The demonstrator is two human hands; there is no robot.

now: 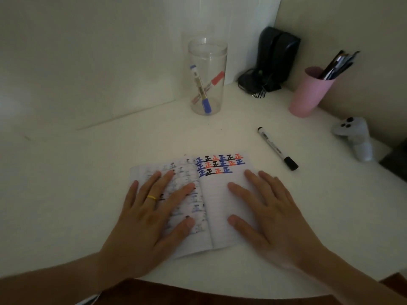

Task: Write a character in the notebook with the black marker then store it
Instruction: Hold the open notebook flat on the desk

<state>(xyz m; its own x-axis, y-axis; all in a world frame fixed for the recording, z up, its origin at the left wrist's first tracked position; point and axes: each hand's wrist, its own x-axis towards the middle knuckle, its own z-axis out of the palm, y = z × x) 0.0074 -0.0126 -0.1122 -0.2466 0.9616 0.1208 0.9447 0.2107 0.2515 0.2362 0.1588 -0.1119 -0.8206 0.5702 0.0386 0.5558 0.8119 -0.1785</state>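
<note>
An open lined notebook (pixel 217 194) lies on the white desk, its right page topped by rows of blue, black and red characters. My left hand (pixel 152 208) rests flat on the left page, fingers spread, a yellow ring on one finger. My right hand (pixel 268 208) lies flat on the right page, holding nothing. The black marker (pixel 277 148), capped, lies on the desk beyond my right hand, apart from it. A clear plastic cup (pixel 207 78) at the back holds a blue marker and a red marker.
A pink cup (pixel 308 95) of pens stands at the back right, a black device (pixel 273 62) in the corner behind it. A white game controller (pixel 354 137) lies by the right wall. The desk's front edge (pixel 198 289) is near me.
</note>
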